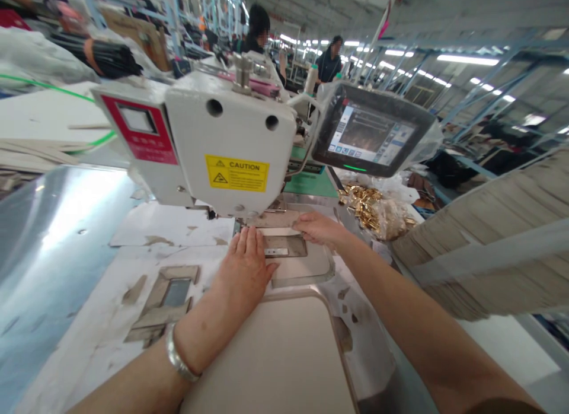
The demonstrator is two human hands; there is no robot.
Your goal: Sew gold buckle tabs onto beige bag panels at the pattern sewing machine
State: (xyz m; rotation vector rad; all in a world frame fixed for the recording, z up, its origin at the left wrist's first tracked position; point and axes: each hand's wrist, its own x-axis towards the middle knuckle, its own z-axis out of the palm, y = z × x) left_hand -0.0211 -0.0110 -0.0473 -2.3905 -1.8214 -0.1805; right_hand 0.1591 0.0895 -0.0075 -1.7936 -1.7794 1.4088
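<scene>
My left hand (246, 266) lies flat, fingers stretched forward, on a cream panel (306, 268) under the head of a white sewing machine (191, 135). A rectangular opening in that panel shows a small metal strip (276, 252). At the far side of the opening, the fingertips of my right hand (322, 229) pinch the edge of a beige fabric piece (281, 219); its exact edge is partly hidden by the fingers. A larger cream panel (288, 349) with rounded corners lies nearer to me, beneath my left wrist.
Beige frame-shaped pieces (166, 292) and scraps lie at left on white paper (106, 319). A control screen (373, 132) stands right of the machine. Behind my right arm are gold metal parts (367, 206) and a large beige roll (489, 242). People stand farther back.
</scene>
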